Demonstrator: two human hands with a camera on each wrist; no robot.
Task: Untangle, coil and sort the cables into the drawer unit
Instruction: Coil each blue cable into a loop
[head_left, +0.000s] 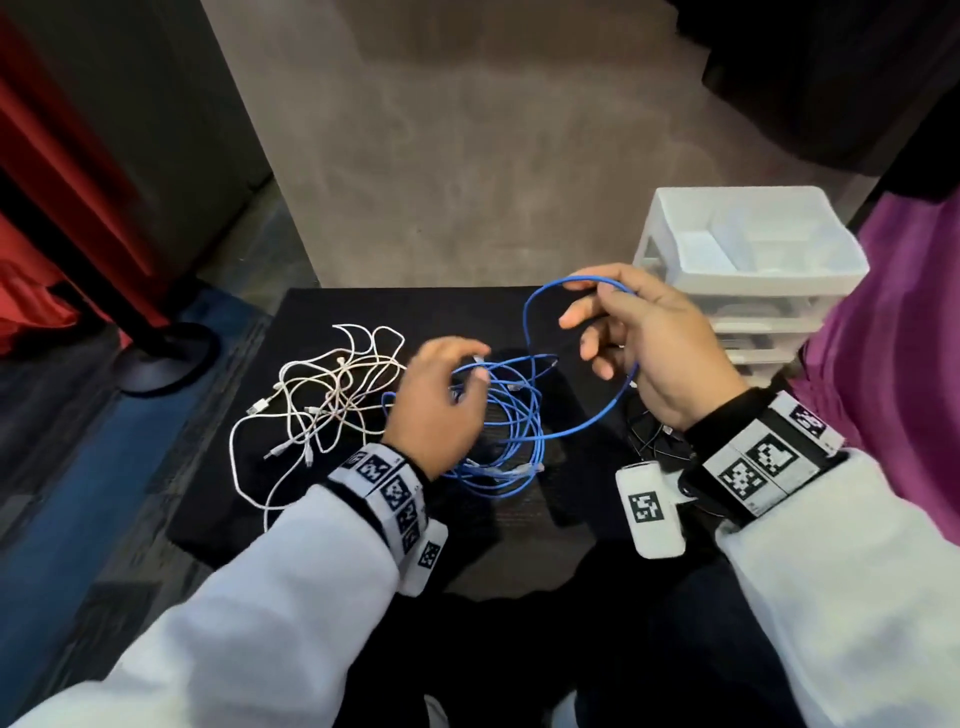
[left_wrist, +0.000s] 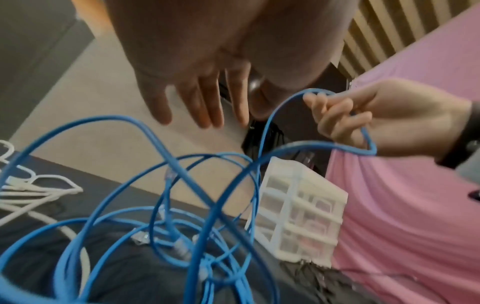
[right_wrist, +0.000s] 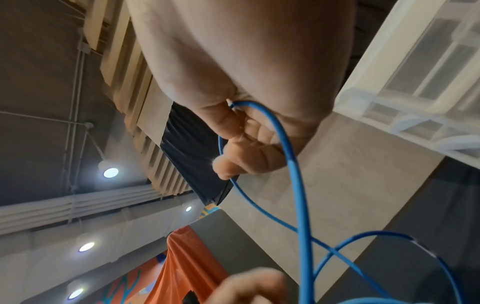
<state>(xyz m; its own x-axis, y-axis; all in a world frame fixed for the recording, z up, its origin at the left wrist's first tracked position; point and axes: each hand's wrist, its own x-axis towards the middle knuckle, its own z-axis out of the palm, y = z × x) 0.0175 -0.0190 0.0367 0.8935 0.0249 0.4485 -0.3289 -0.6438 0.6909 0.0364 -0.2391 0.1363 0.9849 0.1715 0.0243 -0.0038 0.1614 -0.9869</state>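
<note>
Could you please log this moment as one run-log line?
right hand: holds blue cable loop | left hand: open above blue tangle | white cables: untouched | drawer unit: behind

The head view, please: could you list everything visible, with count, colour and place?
blue cables: one tangled bunch, blue, middle of the table, one loop lifted.
white cables: one tangled bunch, white, left on the table.
black cables: count unclear, black, under the right wrist.
drawer unit: one, translucent white, table's far right.
table: one, black.
stand base: one, dark, floor at left.
left hand: over the blue bunch.
right hand: holds the lifted loop.
</note>
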